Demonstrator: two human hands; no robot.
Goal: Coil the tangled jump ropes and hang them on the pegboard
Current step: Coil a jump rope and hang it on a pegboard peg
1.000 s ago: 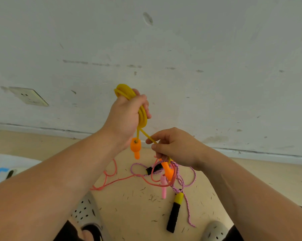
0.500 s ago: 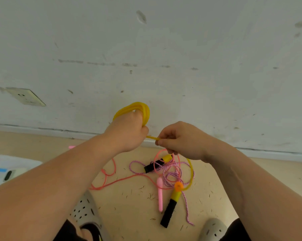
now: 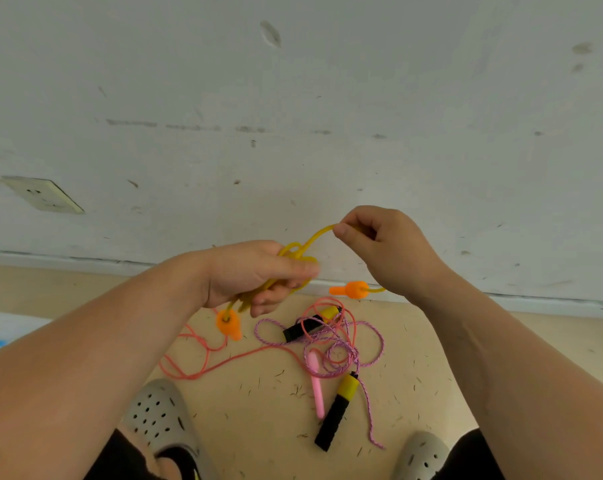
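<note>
Fingers (image 3: 302, 270) of left hand (image 3: 248, 275) clenched round the coiled bundle of the yellow rope (image 3: 293, 253), held in the air in front of the wall (image 3: 328, 98), above the floor (image 3: 265, 410). Right hand (image 3: 393, 251): fingers (image 3: 341, 232) pinch that rope's free strand, just right of the bundle and a bit higher. Strand arcs from the bundle top up-right into the pinch. It seems to cross over the bundle once. Can't tell if that's a real hitch or just lying across.

Left orange handle (image 3: 228, 323) hangs below the left fist. Right orange handle (image 3: 352, 290) dangles under the right wrist, roughly level, tip pointing left.

Key relation: bundle's long axis runs near-left to far-right through the left fist, and the free tail exits at the far-right end, toward the right hand. So the right hand is nearer the tail and does the wrapping while the left only clamps. My read: finishing wrap on rope one. Tail should go across the bundle axis, not along it, under tension.

Risk: little tail left, and the dangling handle could swing and snag.

Below the hands on the floor, uncoiled: pink rope (image 3: 203, 362) and purple rope (image 3: 373, 348), tangled together, with pink handle (image 3: 316, 386) and black-yellow handle (image 3: 338, 407). Pegboard not in view. Task looks early.
</note>
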